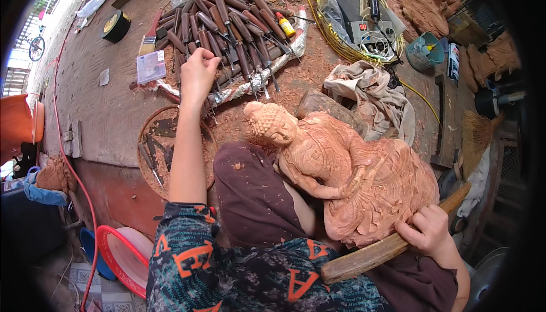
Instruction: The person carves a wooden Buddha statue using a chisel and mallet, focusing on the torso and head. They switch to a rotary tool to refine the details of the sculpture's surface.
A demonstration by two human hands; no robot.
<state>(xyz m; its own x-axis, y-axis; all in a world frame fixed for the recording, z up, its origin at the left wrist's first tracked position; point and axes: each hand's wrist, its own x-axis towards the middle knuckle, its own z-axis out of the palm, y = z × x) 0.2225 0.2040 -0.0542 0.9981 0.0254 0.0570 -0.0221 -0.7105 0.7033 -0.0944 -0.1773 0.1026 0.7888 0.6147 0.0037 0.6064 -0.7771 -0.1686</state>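
A carved wooden Buddha statue [335, 170] leans back across my lap, its curled-hair head toward the left. My right hand [424, 229] is wrapped round a long flat wooden club [369, 261] that lies along the statue's lower right side. My left hand [199, 73] reaches to the near left edge of a heap of wood-handled carving chisels [227, 19]. Its fingers are curled together among the handles; what they grip, if anything, is hidden. Chisel blades point toward me over a crumpled silvery roll [250, 88].
A round tray [149, 167] with several blades stands left of my knee. Beyond the statue lie a wood block [330, 107] and a cloth [375, 93]. A control box [364, 27] with coiled yellow hose is at the back right. A small clear plastic box [151, 67] and a brush [149, 39] lie left.
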